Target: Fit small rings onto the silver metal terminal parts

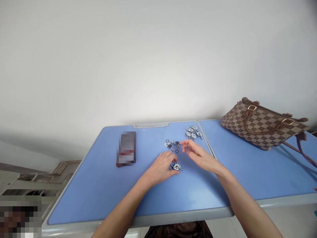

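Observation:
On the blue table, my left hand (162,167) curls around a small silvery metal fitting (176,167) with a flat flange and a short tube, between thumb and fingers. My right hand (198,155) hovers to the right with fingers apart and slightly bent. Its fingertips are close to a small fitting with a black round part (177,143); whether they touch it I cannot tell. Beside that lies a similar metal fitting (170,145) with a black disc. Two thin black rings (177,151) lie loose among these parts.
Several silvery fittings (193,133) are piled near the table's back edge. A pixelated phone-like object (126,148) lies at left. A checkered handbag (264,125) rests on the right tabletop against the wall (158,66). A seam (206,140) divides the two table panels.

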`<state>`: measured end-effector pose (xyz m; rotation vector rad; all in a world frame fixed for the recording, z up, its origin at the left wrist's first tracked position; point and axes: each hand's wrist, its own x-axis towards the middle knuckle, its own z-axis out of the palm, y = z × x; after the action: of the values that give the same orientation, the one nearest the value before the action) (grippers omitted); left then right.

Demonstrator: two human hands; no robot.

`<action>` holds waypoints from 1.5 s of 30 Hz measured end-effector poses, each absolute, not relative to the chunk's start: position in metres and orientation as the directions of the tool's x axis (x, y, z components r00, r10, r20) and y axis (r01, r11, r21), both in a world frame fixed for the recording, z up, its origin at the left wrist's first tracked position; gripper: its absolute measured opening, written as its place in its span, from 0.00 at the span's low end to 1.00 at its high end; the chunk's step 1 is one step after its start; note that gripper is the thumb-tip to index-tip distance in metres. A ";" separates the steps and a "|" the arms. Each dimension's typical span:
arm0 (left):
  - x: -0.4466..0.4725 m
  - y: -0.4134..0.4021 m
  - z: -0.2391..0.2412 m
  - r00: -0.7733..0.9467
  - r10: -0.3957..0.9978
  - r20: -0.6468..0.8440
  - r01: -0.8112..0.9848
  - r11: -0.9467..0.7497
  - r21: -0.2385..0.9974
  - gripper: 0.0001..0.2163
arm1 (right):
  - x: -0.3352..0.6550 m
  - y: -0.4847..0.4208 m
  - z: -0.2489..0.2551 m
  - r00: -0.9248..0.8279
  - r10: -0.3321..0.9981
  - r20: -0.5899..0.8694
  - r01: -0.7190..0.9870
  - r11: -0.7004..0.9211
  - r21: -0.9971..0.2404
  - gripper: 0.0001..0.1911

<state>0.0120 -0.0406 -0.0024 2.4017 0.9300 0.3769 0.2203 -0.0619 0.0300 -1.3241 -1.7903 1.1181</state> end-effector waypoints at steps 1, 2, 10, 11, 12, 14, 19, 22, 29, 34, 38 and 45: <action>0.012 -0.041 -0.002 0.721 0.690 0.066 0.548 -0.626 0.555 0.12 | 0.222 -0.059 0.028 -0.272 0.962 0.025 0.335 0.119 -0.935 0.16; 0.013 -0.041 -0.001 0.723 0.688 0.069 0.552 -0.634 0.542 0.11 | 0.222 -0.056 0.025 -0.249 0.968 0.035 0.263 0.103 -0.959 0.15; 0.001 -0.031 0.002 0.681 0.730 0.057 0.600 -0.601 0.528 0.04 | 0.211 -0.049 0.019 -0.207 0.978 -0.030 -0.040 -0.040 -0.998 0.16; -0.001 -0.029 0.001 0.675 0.735 0.054 0.602 -0.592 0.535 0.05 | 0.211 -0.049 0.020 -0.204 0.979 -0.015 -0.025 -0.021 -0.999 0.17; -0.002 -0.028 0.001 0.673 0.738 0.051 0.600 -0.585 0.545 0.06 | 0.210 -0.050 0.020 -0.196 0.981 0.009 0.002 0.009 -1.000 0.18; -0.004 -0.026 -0.001 0.667 0.743 0.047 0.593 -0.569 0.570 0.08 | 0.210 -0.051 0.020 -0.168 0.983 0.075 0.094 0.092 -0.991 0.18; 0.000 -0.027 -0.002 0.658 0.751 0.047 0.588 -0.552 0.591 0.06 | 0.206 -0.054 0.016 -0.139 0.984 0.114 0.218 0.143 -0.965 0.16; 0.002 -0.028 -0.001 0.667 0.744 0.043 0.579 -0.554 0.599 0.05 | 0.202 -0.056 0.015 -0.163 0.982 0.095 0.206 0.128 -0.970 0.15; 0.004 -0.029 0.000 0.662 0.749 0.033 0.574 -0.535 0.620 0.04 | 0.199 -0.059 0.011 -0.231 0.959 0.164 0.357 0.241 -0.903 0.11; 0.004 -0.029 0.001 0.666 0.746 0.027 0.574 -0.535 0.619 0.05 | 0.199 -0.060 0.013 -0.247 0.945 0.216 0.353 0.295 -0.888 0.11; 0.005 -0.029 0.003 0.663 0.748 0.017 0.581 -0.529 0.619 0.05 | 0.199 -0.061 0.015 -0.275 0.932 0.235 0.393 0.332 -0.857 0.11; 0.005 -0.030 0.004 0.661 0.750 -0.008 0.594 -0.517 0.616 0.04 | 0.194 -0.063 0.013 -0.257 0.928 0.270 0.401 0.357 -0.844 0.08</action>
<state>0.0053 -0.0297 0.0041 2.2881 1.0370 0.3467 0.1939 -0.0627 0.0128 -1.1665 -1.8245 0.8358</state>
